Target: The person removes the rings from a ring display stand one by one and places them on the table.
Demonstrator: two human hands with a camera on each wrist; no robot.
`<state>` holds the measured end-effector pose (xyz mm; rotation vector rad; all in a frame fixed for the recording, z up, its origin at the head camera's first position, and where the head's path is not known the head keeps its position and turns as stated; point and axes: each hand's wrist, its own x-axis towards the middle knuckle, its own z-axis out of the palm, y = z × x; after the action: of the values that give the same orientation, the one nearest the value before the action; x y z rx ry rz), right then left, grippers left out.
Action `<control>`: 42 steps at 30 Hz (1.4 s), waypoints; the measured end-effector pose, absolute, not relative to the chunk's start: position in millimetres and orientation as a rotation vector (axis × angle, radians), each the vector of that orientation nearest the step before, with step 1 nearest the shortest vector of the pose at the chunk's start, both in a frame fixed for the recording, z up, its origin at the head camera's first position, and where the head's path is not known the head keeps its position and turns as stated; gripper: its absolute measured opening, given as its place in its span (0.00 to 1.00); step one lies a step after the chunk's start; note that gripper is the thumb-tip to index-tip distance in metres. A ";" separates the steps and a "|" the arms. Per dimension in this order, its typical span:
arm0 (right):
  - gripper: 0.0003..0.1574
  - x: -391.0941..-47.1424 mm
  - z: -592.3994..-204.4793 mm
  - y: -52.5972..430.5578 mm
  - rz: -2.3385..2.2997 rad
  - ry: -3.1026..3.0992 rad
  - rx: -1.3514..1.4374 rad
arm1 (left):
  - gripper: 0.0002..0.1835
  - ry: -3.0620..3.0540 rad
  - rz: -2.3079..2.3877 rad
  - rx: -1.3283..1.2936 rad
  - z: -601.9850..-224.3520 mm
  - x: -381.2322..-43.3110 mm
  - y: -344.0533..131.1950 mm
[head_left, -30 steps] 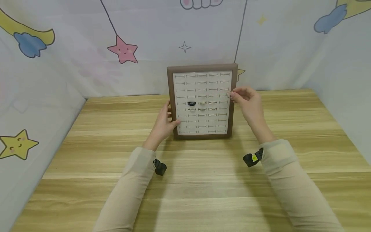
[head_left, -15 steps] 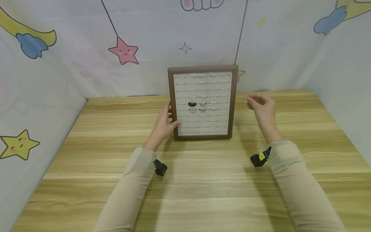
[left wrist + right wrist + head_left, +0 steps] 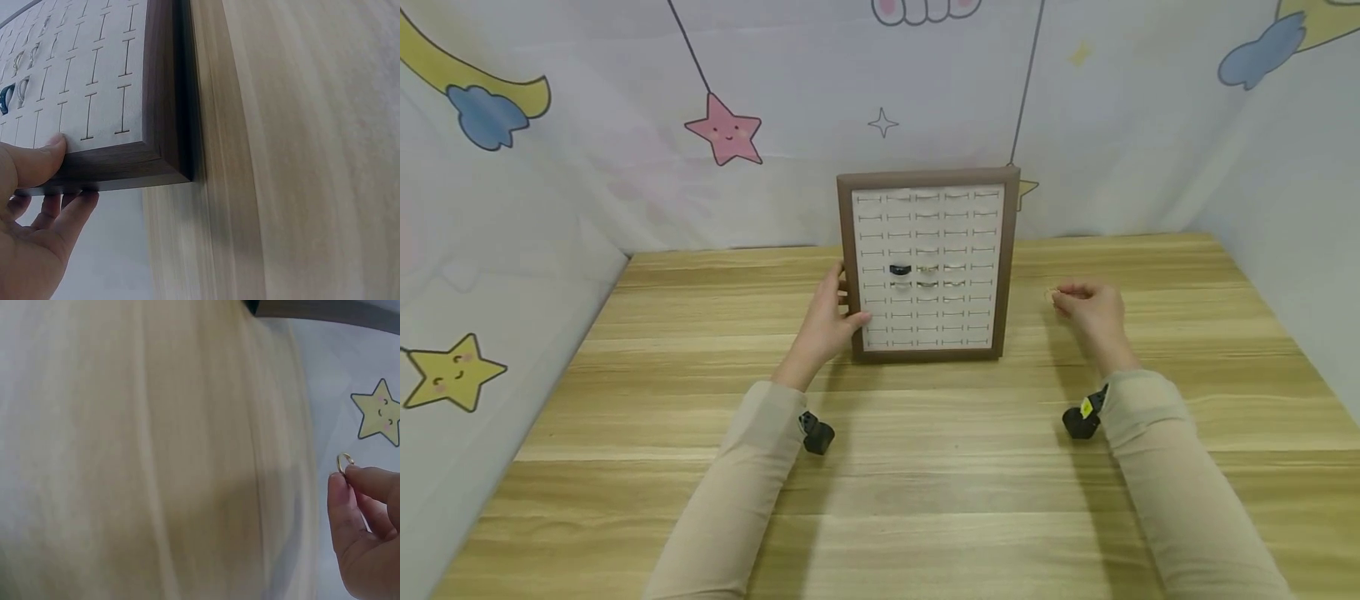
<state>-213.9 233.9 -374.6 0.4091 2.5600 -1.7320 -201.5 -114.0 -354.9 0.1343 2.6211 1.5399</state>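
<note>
A ring display board with a brown frame and white slotted face stands upright on the table. My left hand grips its left side, thumb on the front and fingers behind, as the left wrist view also shows. A black ring and several silvery rings sit in slots at the middle of the face. To the right of the board, my right hand pinches a thin gold ring between thumb and fingertips, over the table and apart from the frame.
The board stands on a wood-grain table, close to its back edge. Behind hangs a pale cloth printed with stars and moons, which also lines both sides. A small black camera is strapped at each wrist.
My right hand has moved with the ring from the board's right edge, rightward and down towards the table. My left hand keeps its grip and the board stays in place.
</note>
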 end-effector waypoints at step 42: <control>0.31 -213.5 -378.8 243.2 -1.643 2.502 0.510 | 0.45 2.614 1.528 0.100 -354.5 -201.4 -113.5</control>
<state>-213.5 243.2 -378.8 0.5104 2.5025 -1.6432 -201.4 -113.5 -354.5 0.1004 2.6141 1.5276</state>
